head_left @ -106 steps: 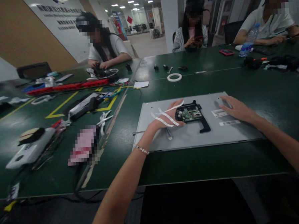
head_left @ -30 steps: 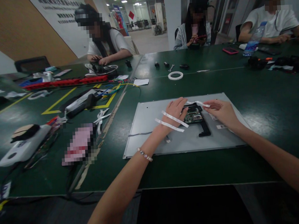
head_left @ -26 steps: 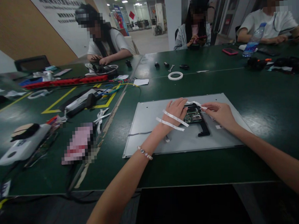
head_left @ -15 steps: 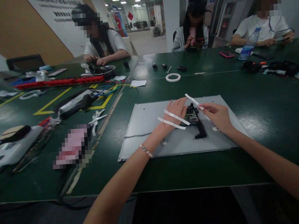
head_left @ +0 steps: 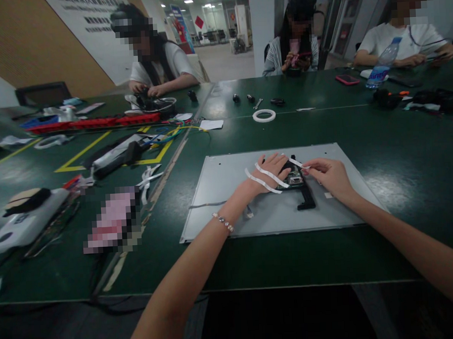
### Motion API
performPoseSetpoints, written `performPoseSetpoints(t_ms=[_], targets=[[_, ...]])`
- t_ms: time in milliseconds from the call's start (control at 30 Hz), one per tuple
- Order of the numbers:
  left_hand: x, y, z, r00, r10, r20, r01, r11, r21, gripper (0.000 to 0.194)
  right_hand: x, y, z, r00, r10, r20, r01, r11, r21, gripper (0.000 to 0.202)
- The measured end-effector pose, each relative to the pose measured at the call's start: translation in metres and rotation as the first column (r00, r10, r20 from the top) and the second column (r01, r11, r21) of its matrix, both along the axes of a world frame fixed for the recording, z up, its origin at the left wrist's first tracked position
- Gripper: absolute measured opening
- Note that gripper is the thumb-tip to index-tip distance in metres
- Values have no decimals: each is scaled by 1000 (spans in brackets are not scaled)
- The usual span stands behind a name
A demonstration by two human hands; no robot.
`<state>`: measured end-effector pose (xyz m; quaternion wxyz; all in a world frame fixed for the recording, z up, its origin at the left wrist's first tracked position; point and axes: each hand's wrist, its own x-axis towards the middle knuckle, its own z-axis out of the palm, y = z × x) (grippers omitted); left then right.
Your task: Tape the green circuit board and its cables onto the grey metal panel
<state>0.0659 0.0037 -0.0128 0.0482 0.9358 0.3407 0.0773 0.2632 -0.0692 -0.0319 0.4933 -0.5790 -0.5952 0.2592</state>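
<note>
A flat light-grey panel lies on the green table in front of me, with a black bracket and a small circuit board near its middle. My left hand rests over the board's left side, palm down with fingers spread. Two white tape strips are stuck across the back of it. Between thumb and forefinger, my right hand pinches another short white tape strip, whose far end reaches the bracket's top. A thin grey cable runs under my left wrist.
Beyond the panel lie a white tape roll, a small wrench and small black parts. A phone and a white device sit on the left. Several people sit across the table, near a water bottle.
My right hand has brought its tape strip lower, down to the bracket's top. My left hand has flattened slightly, its fingers now lower over the board. The view has shifted a little.
</note>
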Motion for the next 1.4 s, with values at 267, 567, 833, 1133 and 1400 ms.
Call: performPoseSetpoints(t_ms=[267,567,833,1133,1400], targets=[[3,-7,11,999,36,1,-36,999,-21,44,3,-5,8,983,-32,183,27,999,29,22],[3,-8,9,998,37,-46,-36,999,16,48,16,-3,18,912,40,407,-100,987,128,22],[6,-8,9,996,70,-50,-71,997,-25,48,23,0,20,904,97,417,-128,991,48,20],[5,-7,7,998,49,-42,-50,998,-23,48,25,-1,21,949,100,298,-83,994,-68,20],[6,-4,0,998,48,-37,-48,999,-1,48,22,-2,17,835,196,513,-178,980,-85,18]])
